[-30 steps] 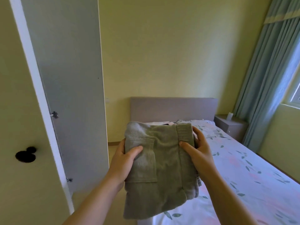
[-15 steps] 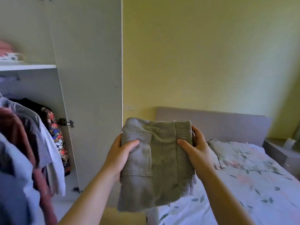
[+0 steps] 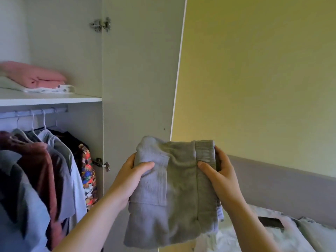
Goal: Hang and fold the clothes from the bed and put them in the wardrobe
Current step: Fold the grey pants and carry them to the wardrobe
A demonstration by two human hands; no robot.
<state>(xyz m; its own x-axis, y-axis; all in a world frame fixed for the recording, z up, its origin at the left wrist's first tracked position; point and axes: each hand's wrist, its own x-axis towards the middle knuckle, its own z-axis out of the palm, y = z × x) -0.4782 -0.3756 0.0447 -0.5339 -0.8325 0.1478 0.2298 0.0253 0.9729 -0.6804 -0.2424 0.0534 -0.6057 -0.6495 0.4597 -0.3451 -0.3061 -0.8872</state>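
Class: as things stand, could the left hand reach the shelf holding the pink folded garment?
Probably yes: the wardrobe door stands open and nothing blocks the shelf, though the left hand and right hand both have their grip on the folded grey garment.

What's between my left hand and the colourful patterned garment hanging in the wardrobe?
In the head view, the lower metal door hinge on the white wardrobe panel's edge.

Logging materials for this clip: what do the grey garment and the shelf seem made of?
Garment: soft, matte knit, likely cotton fleece; fuzzy surface, limp folds.
Shelf: smooth white board, probably laminate; flat, even sheen.
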